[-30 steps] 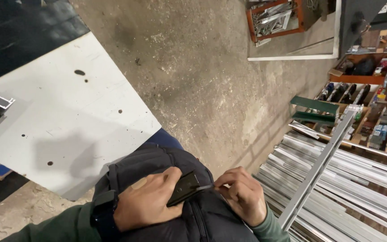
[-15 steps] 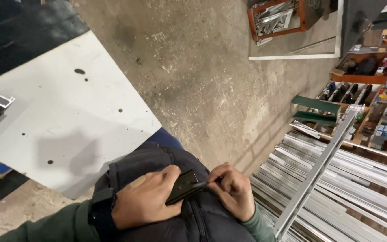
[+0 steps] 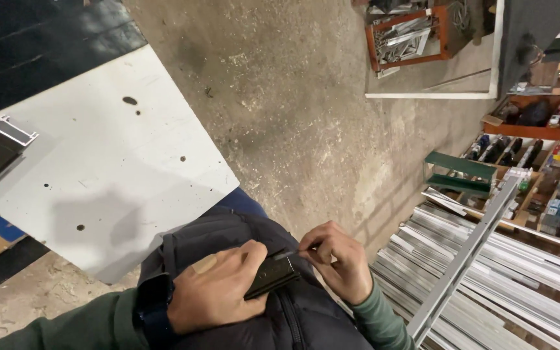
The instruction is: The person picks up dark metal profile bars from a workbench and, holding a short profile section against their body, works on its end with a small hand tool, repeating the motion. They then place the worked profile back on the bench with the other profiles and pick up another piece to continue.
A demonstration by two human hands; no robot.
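Down at my waist, against the dark padded vest (image 3: 306, 317), my left hand (image 3: 218, 291) clamps a small black folding tool (image 3: 272, 275) while my right hand (image 3: 338, 259) pinches its thin metal blade (image 3: 288, 255), only partly drawn out.

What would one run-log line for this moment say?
left hand: holds small black case | right hand: pinches thin metal piece at case's end | beside: white worktable

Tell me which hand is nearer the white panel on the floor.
Left. The left hand grips a small black tool just below the white panel; the right hand sits farther right, pinching the tool's tip.
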